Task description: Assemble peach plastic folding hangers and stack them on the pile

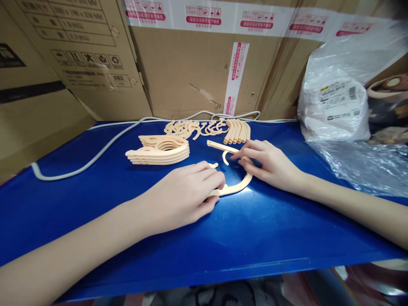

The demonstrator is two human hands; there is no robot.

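Observation:
A cream plastic folding hanger lies on the blue table between my hands, its curved end towards the right. My left hand is closed on its near arm, thumb below and fingers above, hiding part of it. With the fingers of my right hand I grip the far arm near the bend. The hanger's hook shows as a small curve between the hands. Beyond my left hand sits a stack of similar folded hangers.
Loose cream hooks and a row of curved hanger arms lie at the back. A white cable runs along the left and rear. Cardboard boxes wall off the back. A plastic-wrapped package stands at right.

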